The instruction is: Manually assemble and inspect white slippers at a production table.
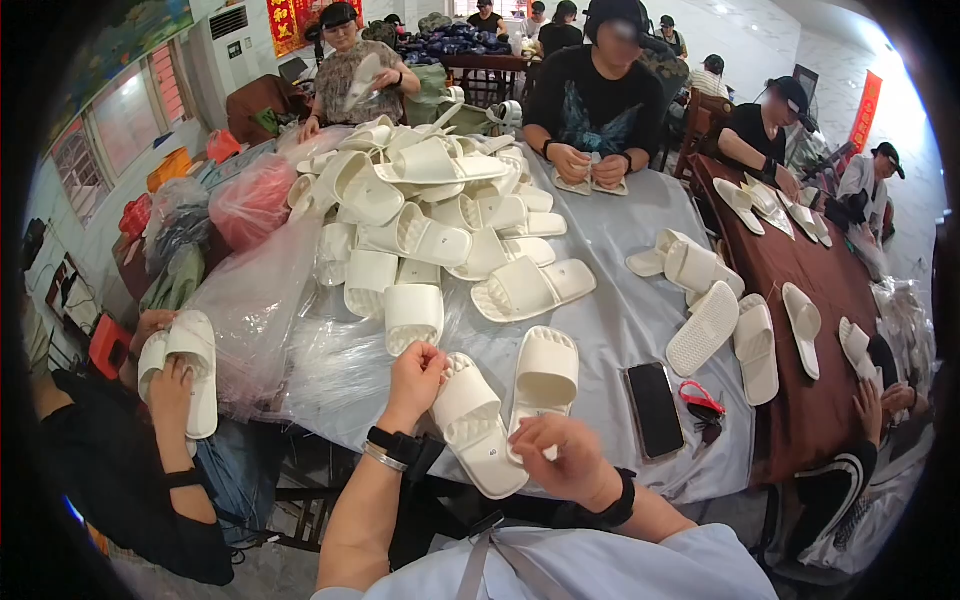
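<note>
Two white slippers lie side by side in front of me, the left slipper (pixel 468 412) slanting with its heel toward me and the right slipper (pixel 546 372) a little farther off. My left hand (pixel 416 382) is closed, fingertips pinched together beside the toe of the left slipper. What the pinch holds, if anything, is hidden. Over the heel of the right slipper is my right hand (pixel 562 452), slightly blurred, its fingers curled in. A tiny pale bit shows at those fingers, too small to name. Small dark marks show on the insoles.
A heap of white slippers (pixel 425 240) rises beyond my hands on the grey-covered table (pixel 640 320). A phone (pixel 655 410) and red-strapped sunglasses (pixel 703 402) lie to the right. Clear plastic (pixel 255 320) spreads at left. Co-workers around the tables handle slippers.
</note>
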`<state>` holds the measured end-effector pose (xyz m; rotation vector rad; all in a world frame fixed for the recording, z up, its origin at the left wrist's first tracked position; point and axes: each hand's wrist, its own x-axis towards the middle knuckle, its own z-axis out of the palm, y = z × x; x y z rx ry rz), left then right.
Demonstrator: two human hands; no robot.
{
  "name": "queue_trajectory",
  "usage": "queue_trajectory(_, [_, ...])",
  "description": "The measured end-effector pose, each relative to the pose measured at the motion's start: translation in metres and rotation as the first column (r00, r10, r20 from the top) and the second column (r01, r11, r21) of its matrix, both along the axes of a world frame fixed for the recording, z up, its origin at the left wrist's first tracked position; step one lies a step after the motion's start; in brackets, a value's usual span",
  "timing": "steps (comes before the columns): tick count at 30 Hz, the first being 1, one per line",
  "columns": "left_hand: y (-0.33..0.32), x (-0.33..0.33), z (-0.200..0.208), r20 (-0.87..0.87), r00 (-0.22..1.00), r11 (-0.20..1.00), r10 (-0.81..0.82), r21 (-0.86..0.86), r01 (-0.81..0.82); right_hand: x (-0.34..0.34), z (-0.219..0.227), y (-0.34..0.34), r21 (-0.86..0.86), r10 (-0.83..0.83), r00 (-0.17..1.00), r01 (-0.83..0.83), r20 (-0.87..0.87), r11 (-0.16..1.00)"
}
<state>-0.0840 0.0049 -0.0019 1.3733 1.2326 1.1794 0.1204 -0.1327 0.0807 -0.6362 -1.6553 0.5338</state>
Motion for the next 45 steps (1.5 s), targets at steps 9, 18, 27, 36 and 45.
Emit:
queue_trajectory(9, [0.004, -0.001, -0.001, -0.069, 0.997, 0.999, -0.035, 0.037, 0.038, 0.03, -0.004, 0.02, 0.114, -0.391, 0.888, 0.374, 0.241, 0.92])
queue_trajectory(18, [0.012, 0.012, 0.0, -0.214, 0.975, 0.986, -0.061, 0.139, 0.092, 0.035, -0.015, 0.017, 0.164, -0.377, 0.848, 0.339, 0.374, 0.926])
queue_trajectory(27, [0.024, 0.072, 0.052, -0.487, 0.799, 0.88, -0.352, 0.119, 0.461, 0.056, -0.035, 0.013, 0.096, -0.43, 0.793, 0.434, 0.432, 0.896])
queue_trajectory(36, [0.023, 0.109, 0.029, -0.535, 0.696, 0.717, -0.478, 0.22, 0.661, 0.059, -0.041, -0.003, 0.074, -0.464, 0.752, 0.49, 0.468, 0.869])
queue_trajectory(45, [0.026, 0.075, 0.027, -0.48, 0.791, 0.9, -0.379, 0.008, 0.436, 0.076, -0.05, 0.003, 0.037, -0.469, 0.62, 0.578, 0.629, 0.815])
